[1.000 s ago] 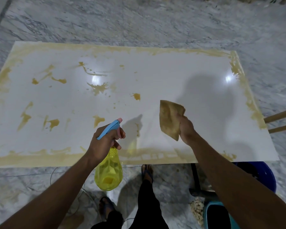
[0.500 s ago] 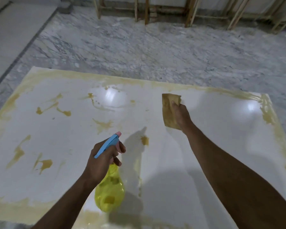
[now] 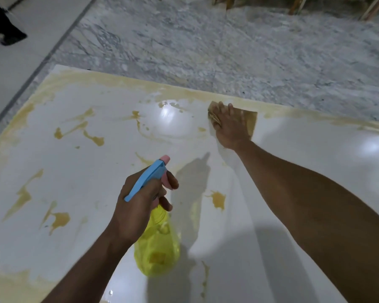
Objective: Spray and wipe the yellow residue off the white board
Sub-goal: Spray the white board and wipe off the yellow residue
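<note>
A large white board [image 3: 304, 167] fills the lower view, glossy, with yellow residue [image 3: 59, 219] in smears across its left half and in a band along its far edge. My left hand [image 3: 140, 204] grips a yellow spray bottle [image 3: 158, 252] with a blue trigger head and pink nozzle, held above the board's middle, nozzle pointing away. My right hand [image 3: 230, 125] lies flat on a brownish cloth [image 3: 251, 121], pressing it onto the board at the far edge. A yellow blot [image 3: 218, 199] sits between my arms.
Grey veined marble floor [image 3: 228, 51] lies beyond the board. Wooden legs [image 3: 293, 5] stand at the top edge. A person's dark trouser leg and shoe [image 3: 7, 29] are at the top left, on a paler floor strip.
My right hand has carried the cloth from the near middle out to the board's far edge and laid it flat. The view has leaned forward. The bottle stays in my left hand.
</note>
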A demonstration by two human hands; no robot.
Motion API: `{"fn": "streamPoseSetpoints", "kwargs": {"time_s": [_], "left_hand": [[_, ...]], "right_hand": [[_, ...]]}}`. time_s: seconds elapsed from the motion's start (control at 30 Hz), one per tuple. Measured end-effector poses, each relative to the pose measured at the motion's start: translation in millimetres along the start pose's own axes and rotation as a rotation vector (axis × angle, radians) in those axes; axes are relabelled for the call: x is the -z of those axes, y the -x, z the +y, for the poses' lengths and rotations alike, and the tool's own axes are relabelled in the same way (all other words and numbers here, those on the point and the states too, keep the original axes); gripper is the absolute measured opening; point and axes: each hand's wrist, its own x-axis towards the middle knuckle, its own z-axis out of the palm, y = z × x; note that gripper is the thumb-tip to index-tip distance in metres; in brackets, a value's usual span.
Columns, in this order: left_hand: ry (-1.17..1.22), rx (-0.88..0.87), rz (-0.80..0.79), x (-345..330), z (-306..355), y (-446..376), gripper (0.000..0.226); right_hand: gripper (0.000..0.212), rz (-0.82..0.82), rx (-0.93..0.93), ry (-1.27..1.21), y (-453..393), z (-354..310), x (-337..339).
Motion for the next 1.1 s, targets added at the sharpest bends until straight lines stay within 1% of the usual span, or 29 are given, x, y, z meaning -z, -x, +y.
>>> {"fn": "streamPoseSetpoints", "kwargs": {"time_s": [0.1,0.27,0.37,0.5,0.7,0.77,0.87,1.1], "left_hand": [[-0.005,0.026,-0.006,4.4,-4.5,3.4,0.036],[-0.035,0.047,-0.022,15.6,-9.1,19.7,0.037],[-0.005,0.048,-0.040,22.2,-6.0,31.0,0.039],[-0.024,0.056,-0.051,37.1,-4.0,51.2,0.034],[-0.063,0.039,-0.081,63.5,-5.4,89.7,0.031],[-0.068,0.031,-0.097,72.9,-5.0,104.8,0.024],[-0.071,0.039,-0.120,85.8,-9.8,121.5,0.028],[-0.057,0.045,-0.174,115.1,-18.5,162.8,0.026]], "right_hand": [[0.061,0.002,0.049,0.081,16.5,-3.3,-13.9],[0.062,-0.040,0.071,0.081,54.4,-21.0,-23.6],[0.062,-0.065,0.078,0.073,84.0,-33.6,-30.1],[0.075,-0.073,0.107,0.064,136.4,-57.1,-43.4],[0.070,-0.049,0.119,0.069,224.1,-87.6,-75.6],[0.069,-0.043,0.112,0.057,253.8,-101.2,-83.6],[0.068,-0.056,0.091,0.026,290.0,-118.4,-94.6],[0.064,-0.063,0.034,-0.024,377.3,-166.0,-122.2]]}}
